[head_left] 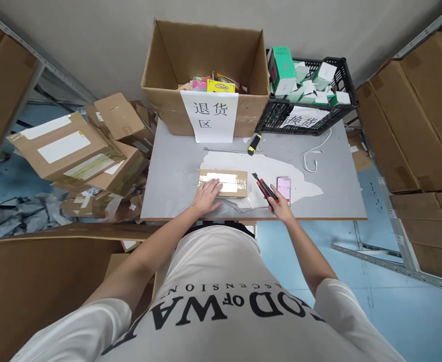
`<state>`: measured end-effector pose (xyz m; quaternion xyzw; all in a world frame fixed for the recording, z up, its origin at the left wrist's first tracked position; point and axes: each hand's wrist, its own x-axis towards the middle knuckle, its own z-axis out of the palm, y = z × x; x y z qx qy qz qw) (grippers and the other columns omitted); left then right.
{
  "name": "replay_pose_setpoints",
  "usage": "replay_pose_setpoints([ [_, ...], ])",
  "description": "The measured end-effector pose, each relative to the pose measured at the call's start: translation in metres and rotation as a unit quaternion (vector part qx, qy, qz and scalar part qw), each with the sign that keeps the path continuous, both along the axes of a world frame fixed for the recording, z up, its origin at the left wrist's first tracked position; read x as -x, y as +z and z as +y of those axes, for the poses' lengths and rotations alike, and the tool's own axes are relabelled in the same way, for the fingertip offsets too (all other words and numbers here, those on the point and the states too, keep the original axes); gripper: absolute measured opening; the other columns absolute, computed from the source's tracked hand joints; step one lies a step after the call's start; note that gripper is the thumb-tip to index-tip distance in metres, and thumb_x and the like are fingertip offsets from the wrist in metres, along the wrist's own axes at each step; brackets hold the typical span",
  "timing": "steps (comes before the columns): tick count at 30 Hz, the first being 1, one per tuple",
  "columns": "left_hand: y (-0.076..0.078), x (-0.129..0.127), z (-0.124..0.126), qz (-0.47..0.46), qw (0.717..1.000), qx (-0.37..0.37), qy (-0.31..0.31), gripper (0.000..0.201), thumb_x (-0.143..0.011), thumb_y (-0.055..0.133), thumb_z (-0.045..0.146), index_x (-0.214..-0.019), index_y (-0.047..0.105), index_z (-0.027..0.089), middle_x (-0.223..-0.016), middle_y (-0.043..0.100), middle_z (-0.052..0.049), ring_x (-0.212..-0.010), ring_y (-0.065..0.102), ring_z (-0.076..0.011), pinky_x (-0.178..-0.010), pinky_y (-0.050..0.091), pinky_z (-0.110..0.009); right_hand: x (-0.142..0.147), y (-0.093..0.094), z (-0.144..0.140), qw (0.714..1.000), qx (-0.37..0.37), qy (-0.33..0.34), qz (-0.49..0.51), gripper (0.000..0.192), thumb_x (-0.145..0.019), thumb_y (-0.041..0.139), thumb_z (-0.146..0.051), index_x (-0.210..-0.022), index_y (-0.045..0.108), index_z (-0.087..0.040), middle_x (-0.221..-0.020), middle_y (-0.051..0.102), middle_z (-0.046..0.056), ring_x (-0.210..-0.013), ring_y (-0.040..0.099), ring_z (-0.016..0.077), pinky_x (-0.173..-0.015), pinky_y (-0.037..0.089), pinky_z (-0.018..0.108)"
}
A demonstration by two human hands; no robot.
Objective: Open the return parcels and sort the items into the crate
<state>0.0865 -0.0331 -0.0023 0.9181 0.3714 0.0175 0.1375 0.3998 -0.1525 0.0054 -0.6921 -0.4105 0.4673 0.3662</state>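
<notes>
A small flat cardboard parcel (pixel 229 182) with a white label and clear tape lies near the front of the grey table (pixel 175 171). My left hand (pixel 206 196) rests flat on the parcel's near left corner, fingers spread. My right hand (pixel 279 204) grips a red and black utility knife (pixel 263 187), blade end pointing toward the parcel's right end, a little apart from it. A phone (pixel 284 188) with a lit pink screen lies just beyond my right hand.
A big open carton (pixel 205 50) with a paper sign stands at the table's back, a black crate (pixel 311 105) of small green and white boxes beside it. A yellow-black marker (pixel 254 144) and white cable (pixel 313 156) lie mid-table. Cardboard boxes (pixel 77 151) pile left; shelved cartons (pixel 413 125) right.
</notes>
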Motion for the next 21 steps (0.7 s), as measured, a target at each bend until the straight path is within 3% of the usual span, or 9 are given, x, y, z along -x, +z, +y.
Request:
replay_pose_setpoints([
  [3, 0.004, -0.005, 0.019, 0.014, 1.000, -0.011, 0.025, 0.100, -0.066, 0.066, 0.062, -0.144, 0.029, 0.013, -0.153, 0.020, -0.018, -0.143, 0.013, -0.0339, -0.114, 0.009, -0.048, 0.025, -0.016, -0.002, 0.992, 0.005, -0.054, 0.111, 0.079, -0.080, 0.056, -0.053, -0.147, 0.025, -0.027, -0.100, 0.065, 0.008, -0.044, 0.043, 0.0054, -0.037, 0.033, 0.020],
  [7, 0.006, -0.013, 0.037, 0.042, 0.998, -0.002, 0.037, 0.119, -0.056, 0.066, 0.072, -0.147, 0.020, 0.010, -0.155, 0.011, -0.021, -0.143, 0.005, -0.0376, -0.113, 0.003, -0.053, 0.037, -0.024, -0.003, 0.983, 0.002, -0.075, 0.168, 0.080, -0.077, 0.062, -0.051, -0.146, 0.028, -0.029, -0.100, 0.065, 0.007, -0.044, 0.043, 0.0049, -0.035, 0.030, 0.019],
  [14, 0.004, -0.017, 0.039, 0.052, 0.998, 0.018, 0.037, 0.117, -0.059, 0.059, 0.075, -0.147, 0.017, 0.011, -0.153, 0.017, -0.022, -0.142, 0.010, -0.0394, -0.111, 0.001, -0.059, 0.036, -0.026, -0.010, 0.975, 0.012, -0.072, 0.210, 0.080, -0.075, 0.064, -0.050, -0.145, 0.030, -0.030, -0.104, 0.065, 0.007, -0.046, 0.043, 0.0054, -0.035, 0.029, 0.019],
  [21, 0.002, -0.016, 0.038, 0.029, 0.998, 0.015, 0.048, 0.113, -0.060, 0.061, 0.072, -0.147, 0.020, 0.014, -0.151, 0.026, -0.019, -0.140, 0.017, -0.0385, -0.112, 0.000, -0.057, 0.030, -0.026, -0.009, 0.975, 0.029, -0.073, 0.209, 0.080, -0.074, 0.065, -0.054, -0.143, 0.035, -0.027, -0.094, 0.065, 0.005, -0.043, 0.041, 0.0048, -0.033, 0.027, 0.018],
])
